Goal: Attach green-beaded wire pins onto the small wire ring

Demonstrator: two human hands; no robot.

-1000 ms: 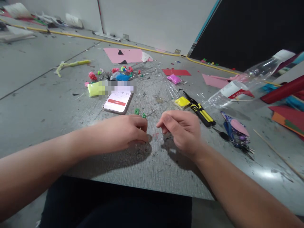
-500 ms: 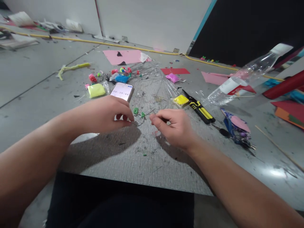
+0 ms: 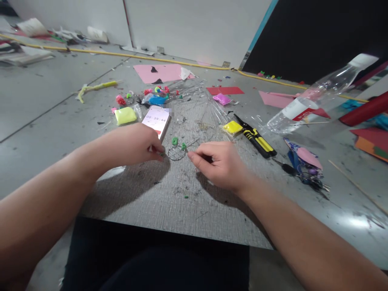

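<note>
A small wire ring with crossing wires inside (image 3: 176, 153) lies on the grey board between my hands. A lump of green clay (image 3: 183, 146) sits on its right edge, beside a thin straight wire stem (image 3: 193, 142). Another green clay piece (image 3: 175, 141) rests at the ring's top. My left hand (image 3: 141, 143) is closed in a pinch just left of the ring; what its fingertips hold is too small to tell. To the right of the ring, my right hand (image 3: 220, 163) pinches thumb against finger, its fingertips close to the green lump; anything between them is hidden.
A phone with a running timer (image 3: 155, 118) lies beyond my left hand. Clay packets in yellow (image 3: 233, 127), pale yellow (image 3: 125, 116) and purple (image 3: 222, 99) lie around. Black-and-yellow pliers (image 3: 257, 139) and a tilted plastic bottle (image 3: 321, 95) are at the right.
My left hand has drawn slightly left off the ring, uncovering more of it. My right fingertips have moved a little left and down, closer to the ring.
</note>
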